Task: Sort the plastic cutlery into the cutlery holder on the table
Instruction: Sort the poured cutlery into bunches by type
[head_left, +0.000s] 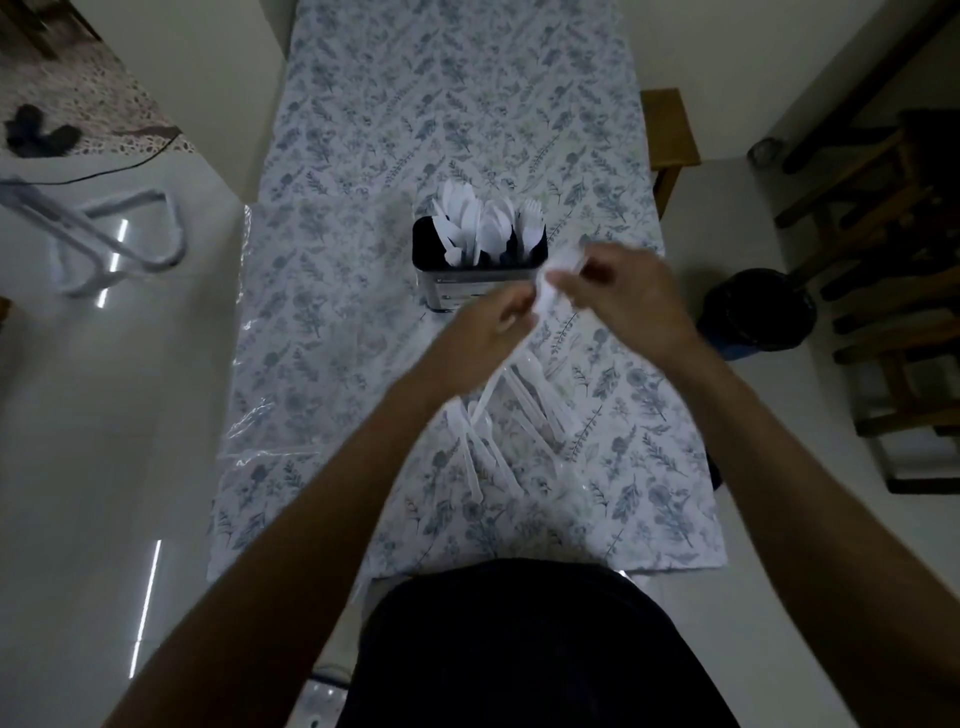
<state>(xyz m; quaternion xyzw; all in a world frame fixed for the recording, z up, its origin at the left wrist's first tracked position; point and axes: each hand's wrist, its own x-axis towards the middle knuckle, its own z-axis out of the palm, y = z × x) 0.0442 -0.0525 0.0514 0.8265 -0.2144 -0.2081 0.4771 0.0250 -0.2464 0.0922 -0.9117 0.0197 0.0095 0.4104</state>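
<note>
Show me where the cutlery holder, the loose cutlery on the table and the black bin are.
cutlery holder (480, 267): head view, on its black front wall.
loose cutlery (524, 410): head view, on a white handle in the pile.
black bin (756, 312): head view, on its dark top.

Both bare arms reach forward and the two hands meet above the table.

The left arm comes from the lower left and goes up toward the middle; the left hand (491, 325) has its fingers curled and pinches a white plastic piece (543, 296), blurred, so its kind cannot be told. The right arm comes from the lower right, its forearm bare and nearly straight. The right hand (626, 296) is seen from its back, the fingers bent toward the left hand and holding the same white piece at its upper part. The two hands almost touch.
</note>
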